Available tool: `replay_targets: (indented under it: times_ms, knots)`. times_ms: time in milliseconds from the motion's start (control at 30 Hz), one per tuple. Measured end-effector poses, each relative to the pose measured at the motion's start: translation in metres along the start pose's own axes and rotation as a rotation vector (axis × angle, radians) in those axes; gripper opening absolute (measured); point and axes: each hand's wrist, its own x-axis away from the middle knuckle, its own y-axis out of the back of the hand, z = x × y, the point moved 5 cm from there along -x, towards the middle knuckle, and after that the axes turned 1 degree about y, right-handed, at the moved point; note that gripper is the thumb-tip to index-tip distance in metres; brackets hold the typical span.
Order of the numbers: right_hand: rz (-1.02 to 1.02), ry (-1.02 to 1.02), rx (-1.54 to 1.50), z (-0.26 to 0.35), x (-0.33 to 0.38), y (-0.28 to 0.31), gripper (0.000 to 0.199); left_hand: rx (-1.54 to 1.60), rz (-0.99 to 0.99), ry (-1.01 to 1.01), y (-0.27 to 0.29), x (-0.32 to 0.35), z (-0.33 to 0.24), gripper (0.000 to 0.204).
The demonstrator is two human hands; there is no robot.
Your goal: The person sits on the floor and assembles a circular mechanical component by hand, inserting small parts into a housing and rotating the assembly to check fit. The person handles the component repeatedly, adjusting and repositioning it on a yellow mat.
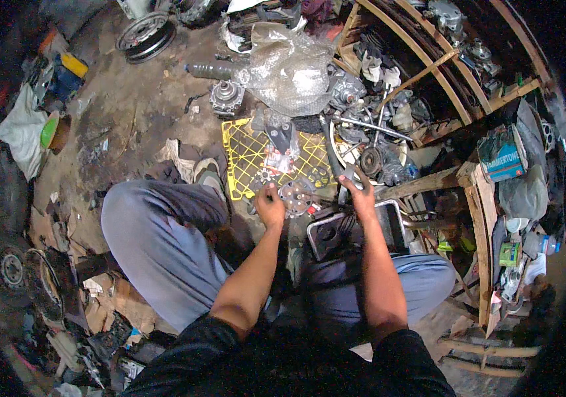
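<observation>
My left hand [270, 206] is closed, fingertips pinched at a small toothed metal part [265, 176] above the near edge of a yellow plastic crate [232, 159]. Just right of that hand lies a round metal disc with holes [294, 195], like a clutch part. My right hand [361, 193] is curled round a narrow grey metal piece [343, 192], whose exact kind I cannot make out. Under my right wrist sits a metal tray [314, 250] with a pale rim and dark parts inside. Small parts and a clear plastic bag [283, 161] rest on the crate.
A round basin [337, 157] full of metal parts stands right of the crate. Bubble wrap [293, 69] and an engine part [226, 98] lie beyond it. Wooden shelving [478, 228] bounds the right side, with a blue box [501, 159] on it. A wheel rim [145, 34] lies far left.
</observation>
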Motion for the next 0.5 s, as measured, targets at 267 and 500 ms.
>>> replay_targets:
  times_ms: [267, 500]
  knots:
    - [0.073, -0.195, -0.369, 0.032, 0.002, -0.006, 0.073, 0.411, 0.902, 0.267, -0.031, -0.022, -0.096, 0.027]
    - [0.012, -0.141, -0.191, 0.06, 0.009, -0.02, 0.077, 0.439, 0.91, 0.175, -0.033, -0.021, -0.111, 0.023]
